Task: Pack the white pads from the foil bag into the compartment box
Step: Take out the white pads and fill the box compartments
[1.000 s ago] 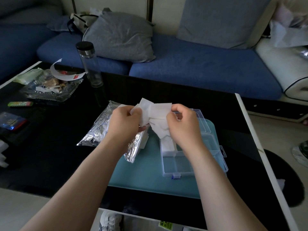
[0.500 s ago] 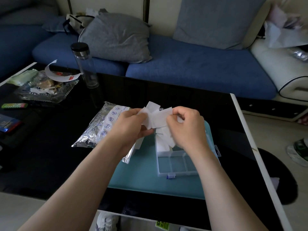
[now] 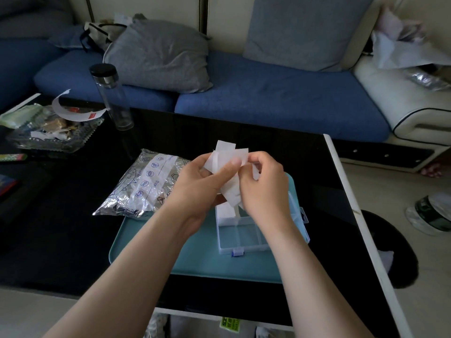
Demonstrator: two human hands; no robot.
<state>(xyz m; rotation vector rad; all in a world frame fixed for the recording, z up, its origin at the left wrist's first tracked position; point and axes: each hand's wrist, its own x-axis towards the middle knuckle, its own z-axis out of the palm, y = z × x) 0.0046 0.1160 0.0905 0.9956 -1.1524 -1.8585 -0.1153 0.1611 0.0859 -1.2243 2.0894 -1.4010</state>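
Observation:
Both my hands hold a loose bunch of white pads [image 3: 225, 154] above the far end of the clear compartment box [image 3: 244, 236]. My left hand [image 3: 202, 181] grips the bunch from the left, its thumb pressed on the front pad. My right hand [image 3: 261, 189] pinches the pads from the right. One white pad [image 3: 224, 211] lies in a far compartment of the box. The near compartments show nothing inside. The silver foil bag [image 3: 144, 184] lies to the left, partly on the teal tray [image 3: 151, 250].
The black coffee table [image 3: 61, 228] has a white edge on the right. At the back left stand a clear bottle [image 3: 111, 96] with a black cap and a glass dish [image 3: 51, 132] of wrappers. A blue sofa [image 3: 268, 93] runs behind the table.
My hands have drawn closer together and gathered the fanned pads into a tighter bunch. The camera view has shifted slightly; the box and the bag have stayed where they were.

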